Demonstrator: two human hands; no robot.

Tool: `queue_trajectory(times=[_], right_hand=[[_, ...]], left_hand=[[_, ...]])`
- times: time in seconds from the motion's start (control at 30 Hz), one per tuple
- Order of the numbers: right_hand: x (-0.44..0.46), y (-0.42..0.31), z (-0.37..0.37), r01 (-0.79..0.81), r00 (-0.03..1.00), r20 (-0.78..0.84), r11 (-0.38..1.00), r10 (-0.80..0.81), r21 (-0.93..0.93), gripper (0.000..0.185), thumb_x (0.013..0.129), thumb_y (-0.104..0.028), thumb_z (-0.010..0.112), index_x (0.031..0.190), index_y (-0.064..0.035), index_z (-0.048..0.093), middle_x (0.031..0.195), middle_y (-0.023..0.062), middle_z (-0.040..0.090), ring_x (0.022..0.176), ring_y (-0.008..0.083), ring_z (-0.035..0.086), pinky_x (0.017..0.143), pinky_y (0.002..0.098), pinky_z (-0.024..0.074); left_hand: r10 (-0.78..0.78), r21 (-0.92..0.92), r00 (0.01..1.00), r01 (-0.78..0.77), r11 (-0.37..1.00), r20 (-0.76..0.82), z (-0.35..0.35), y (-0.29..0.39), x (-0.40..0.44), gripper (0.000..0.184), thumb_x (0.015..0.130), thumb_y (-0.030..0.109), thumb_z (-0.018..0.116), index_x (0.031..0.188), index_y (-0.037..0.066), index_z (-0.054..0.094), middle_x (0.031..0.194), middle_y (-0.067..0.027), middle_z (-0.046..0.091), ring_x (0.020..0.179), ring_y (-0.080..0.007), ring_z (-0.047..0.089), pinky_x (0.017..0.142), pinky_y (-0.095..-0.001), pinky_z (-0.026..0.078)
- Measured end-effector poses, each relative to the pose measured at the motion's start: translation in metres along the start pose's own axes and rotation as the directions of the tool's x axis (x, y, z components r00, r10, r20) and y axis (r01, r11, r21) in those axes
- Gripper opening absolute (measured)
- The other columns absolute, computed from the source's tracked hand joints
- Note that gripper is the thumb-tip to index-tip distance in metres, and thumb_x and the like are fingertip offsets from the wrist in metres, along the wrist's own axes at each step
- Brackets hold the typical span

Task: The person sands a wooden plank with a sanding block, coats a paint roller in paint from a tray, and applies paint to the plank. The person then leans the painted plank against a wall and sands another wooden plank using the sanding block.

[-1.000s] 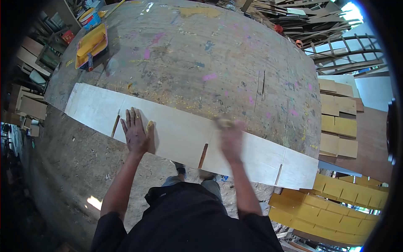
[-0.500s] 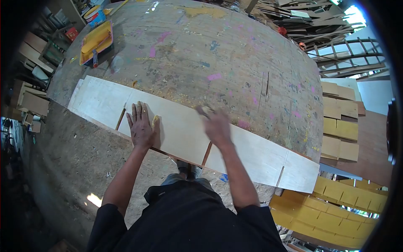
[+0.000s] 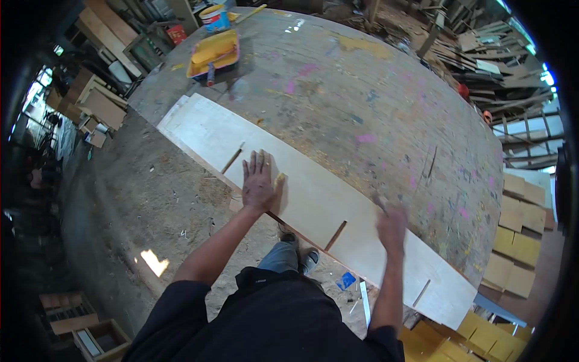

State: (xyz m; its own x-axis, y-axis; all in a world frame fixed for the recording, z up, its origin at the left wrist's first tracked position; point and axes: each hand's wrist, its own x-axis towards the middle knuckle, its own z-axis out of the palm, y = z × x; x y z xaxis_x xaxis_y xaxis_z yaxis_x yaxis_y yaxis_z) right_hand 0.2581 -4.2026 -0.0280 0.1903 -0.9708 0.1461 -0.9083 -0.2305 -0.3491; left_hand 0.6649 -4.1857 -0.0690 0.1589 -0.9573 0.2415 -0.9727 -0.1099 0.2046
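Note:
A long pale wooden board (image 3: 301,181) with several narrow slots cut in from its near edge lies along the table's front edge. Flat on its left half rests my left hand (image 3: 259,186), fingers stretched out, with yellowish smears on the thumb. My right hand (image 3: 393,228), smeared by motion, is over the far edge of the board's right half. Its fingers look curled, and a small dark shape shows at their tips; I cannot make out what it is.
The paint-spotted table (image 3: 338,90) extends beyond the board. On it stand a yellow paint tray (image 3: 216,51) with a roller (image 3: 210,73) and a paint bucket (image 3: 215,19). Yellow slotted boards (image 3: 491,338) lie at lower right. Scrap wood (image 3: 482,57) is piled at the back right.
My right hand has moved rightward along the board, toward its right end. The left hand stays flat at about the same spot on the board. The camera view has turned.

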Motion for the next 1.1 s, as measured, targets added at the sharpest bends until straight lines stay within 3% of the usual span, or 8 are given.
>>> queue_trajectory(times=[0.23, 0.27, 0.47, 0.67, 0.77, 0.8, 0.87, 1.1], right_hand=[[-0.046, 0.076, -0.039, -0.427, 0.869, -0.016, 0.734, 0.494, -0.529, 0.038, 0.093, -0.004, 0.058, 0.126, -0.0072, 0.076, 0.11, 0.0179, 0.077, 0.101, 0.0374, 0.069, 0.096, 0.0506, 0.0509], [-0.025, 0.058, -0.004, -0.211, 0.977, -0.038, 0.977, 0.209, -0.039, 0.031, 0.092, -0.005, 0.059, 0.117, -0.0026, 0.077, 0.11, 0.017, 0.077, 0.102, 0.0389, 0.069, 0.1, 0.0505, 0.0496], [0.1, -0.163, 0.076, 0.068, 0.995, 0.066, 0.994, -0.073, 0.081, 0.027, 0.091, -0.015, 0.071, 0.116, -0.0044, 0.076, 0.099, 0.0211, 0.07, 0.101, 0.04, 0.062, 0.091, 0.0499, 0.0481], [0.059, -0.092, 0.03, -0.541, 0.795, 0.14, 0.795, 0.59, -0.276, 0.033, 0.101, -0.019, 0.059, 0.127, -0.0056, 0.073, 0.12, 0.0265, 0.069, 0.12, 0.041, 0.06, 0.105, 0.0494, 0.0452], [0.089, -0.155, 0.085, -0.302, 0.943, 0.121, 0.95, 0.31, -0.079, 0.031, 0.101, -0.022, 0.061, 0.122, -0.003, 0.074, 0.123, 0.0272, 0.069, 0.124, 0.0411, 0.06, 0.108, 0.048, 0.0448], [0.088, -0.148, 0.145, 0.085, 0.975, -0.195, 0.988, -0.109, -0.127, 0.026, 0.098, -0.021, 0.067, 0.112, 0.0, 0.073, 0.113, 0.0257, 0.069, 0.115, 0.0423, 0.061, 0.101, 0.0507, 0.0469], [0.136, -0.311, 0.117, -0.022, 0.995, 0.097, 0.999, 0.025, -0.025, 0.027, 0.088, -0.011, 0.074, 0.115, -0.0046, 0.074, 0.101, 0.0237, 0.064, 0.101, 0.0426, 0.059, 0.088, 0.0506, 0.0456], [0.114, -0.254, 0.106, -0.04, 0.995, 0.091, 0.999, 0.037, 0.031, 0.037, 0.094, -0.007, 0.07, 0.13, -0.0088, 0.074, 0.104, 0.0188, 0.072, 0.101, 0.0356, 0.061, 0.094, 0.0476, 0.048]], left_hand=[[0.052, -0.301, 0.998, -0.037, 0.953, 0.043, -0.027, -0.042, 0.019, 0.047, 0.094, 0.028, 0.069, 0.133, 0.001, 0.063, 0.145, -0.0178, 0.059, 0.14, -0.0361, 0.049, 0.118, -0.0481, 0.035], [0.109, -0.369, 0.992, -0.078, 0.926, 0.062, -0.031, -0.054, 0.025, 0.036, 0.092, 0.025, 0.07, 0.121, 0.003, 0.07, 0.136, -0.0155, 0.065, 0.132, -0.0355, 0.056, 0.112, -0.0469, 0.041], [0.178, -0.397, 0.974, -0.11, 0.911, 0.138, -0.035, -0.134, 0.116, 0.037, 0.09, 0.023, 0.072, 0.122, 0.005, 0.069, 0.124, -0.0141, 0.069, 0.122, -0.0349, 0.059, 0.109, -0.0461, 0.042], [0.139, -0.052, 0.99, -0.138, 0.989, 0.013, -0.025, -0.3, 0.208, 0.05, 0.093, 0.031, 0.07, 0.134, 0.003, 0.061, 0.139, -0.0157, 0.062, 0.141, -0.0357, 0.049, 0.125, -0.0514, 0.029], [0.191, -0.176, 0.981, -0.181, 0.968, 0.039, -0.014, -0.329, 0.208, 0.056, 0.093, 0.035, 0.07, 0.134, -0.001, 0.06, 0.143, -0.0182, 0.058, 0.146, -0.0365, 0.043, 0.127, -0.0537, 0.025], [0.182, -0.177, 0.982, -0.171, 0.969, 0.045, -0.016, -0.324, 0.201, 0.056, 0.093, 0.035, 0.07, 0.134, -0.001, 0.06, 0.143, -0.0182, 0.058, 0.146, -0.0365, 0.043, 0.127, -0.0537, 0.025], [0.047, -0.269, 0.994, -0.018, 0.963, 0.101, -0.026, -0.319, 0.186, 0.06, 0.092, 0.035, 0.07, 0.134, -0.007, 0.058, 0.143, -0.0218, 0.057, 0.145, -0.0382, 0.043, 0.128, -0.0545, 0.024], [-0.02, -0.217, 0.999, 0.012, 0.976, -0.036, -0.027, -0.359, 0.167, 0.081, 0.095, 0.04, 0.066, 0.155, -0.008, 0.038, 0.168, -0.0268, 0.025, 0.162, -0.0427, 0.009, 0.131, -0.0595, 0.008]])
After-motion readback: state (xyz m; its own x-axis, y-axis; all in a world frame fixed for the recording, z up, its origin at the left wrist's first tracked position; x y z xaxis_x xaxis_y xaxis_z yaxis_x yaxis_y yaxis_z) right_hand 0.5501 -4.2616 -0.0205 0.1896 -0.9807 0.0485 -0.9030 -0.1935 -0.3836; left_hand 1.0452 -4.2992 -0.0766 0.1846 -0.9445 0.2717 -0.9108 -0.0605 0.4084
